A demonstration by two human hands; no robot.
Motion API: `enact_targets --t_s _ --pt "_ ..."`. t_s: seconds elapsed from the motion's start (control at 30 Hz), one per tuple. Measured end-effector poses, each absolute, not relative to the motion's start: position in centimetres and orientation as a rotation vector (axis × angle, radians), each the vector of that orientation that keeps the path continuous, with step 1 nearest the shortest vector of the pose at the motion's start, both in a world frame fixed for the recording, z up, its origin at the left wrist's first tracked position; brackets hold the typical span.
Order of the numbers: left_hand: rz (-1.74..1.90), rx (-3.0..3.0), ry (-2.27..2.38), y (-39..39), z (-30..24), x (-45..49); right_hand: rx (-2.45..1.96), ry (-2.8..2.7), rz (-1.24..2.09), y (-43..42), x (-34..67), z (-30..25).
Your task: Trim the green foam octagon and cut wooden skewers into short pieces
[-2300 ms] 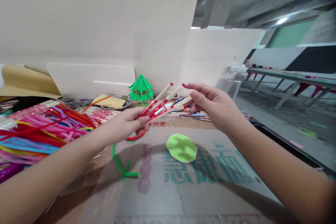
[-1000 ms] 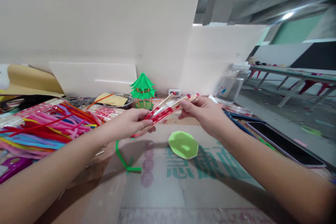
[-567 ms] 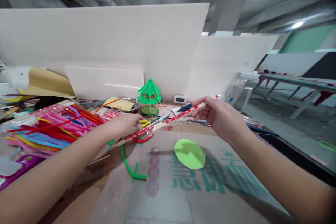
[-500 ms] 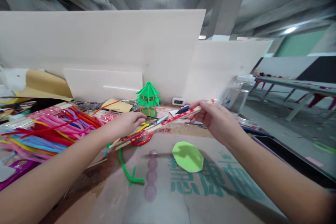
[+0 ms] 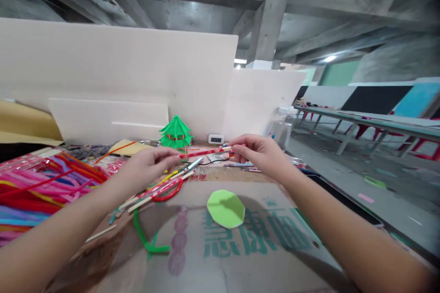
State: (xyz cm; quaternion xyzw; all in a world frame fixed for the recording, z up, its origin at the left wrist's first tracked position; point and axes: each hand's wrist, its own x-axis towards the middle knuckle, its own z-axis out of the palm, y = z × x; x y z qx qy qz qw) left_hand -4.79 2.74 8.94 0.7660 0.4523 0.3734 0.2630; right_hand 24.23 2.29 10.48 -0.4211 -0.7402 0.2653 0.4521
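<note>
- Holding one red-and-white wrapped stick [image 5: 206,152] level in the air over the far part of the table [image 5: 92,261], just in front of the green paper pagoda [image 5: 176,132].
- Pinching its left end between thumb and forefinger of the left hand [image 5: 146,167]; grip pressed together on the wrapper.
- Pinching its right end the same way with the right hand [image 5: 259,153]; grip closed on the tip, other fingers curled.
- Lying below the left hand: a loose bundle of sticks [image 5: 154,191], slanted across the red scissors [image 5: 170,193], down on the table.
- On the printed cardboard sheet [image 5: 261,247]: a green paper disc [image 5: 226,208] near the middle and a bent green pipe cleaner [image 5: 147,240] to its left, both well apart from the held stick.
- At far left, a heap of coloured pipe cleaners [image 5: 37,183]; at the back right, a clear plastic bottle [image 5: 282,126].
- Judged as the step in hand: one stick held apart from the bundle, stretched between both pinches.
- For any further handling: calls for one pinch staying firm while the other shifts, and for keeping the stick off the pagoda behind.
</note>
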Motion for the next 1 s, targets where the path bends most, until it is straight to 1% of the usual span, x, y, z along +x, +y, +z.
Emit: enact_targets --t_s 0.07,0.13,0.27,0.37,0.73,0.93,1.0 --pt "1.229 1.852 1.169 2.6 9.2 -4.8 -1.128 -1.996 0.539 2.1 24.3 10.6" --pt "1.414 1.637 0.987 2.6 9.4 -4.8 -1.168 -2.158 0.451 2.0 24.0 10.4" --pt "1.530 1.384 0.688 2.9 9.6 -4.7 -1.201 -2.324 0.224 1.7 22.5 9.6" --pt "1.562 1.352 0.642 3.0 9.5 -4.4 -1.183 -2.315 0.234 1.3 21.5 9.1" --pt "1.451 1.360 0.654 3.3 7.4 -3.4 -1.132 -2.308 0.270 0.3 20.1 7.9" --pt "1.277 1.501 0.739 4.3 9.7 -6.2 -1.176 -2.311 0.268 1.3 21.4 8.9" --pt "1.104 1.682 0.836 4.8 10.6 -7.6 -1.239 -2.284 0.248 2.2 22.6 9.4"
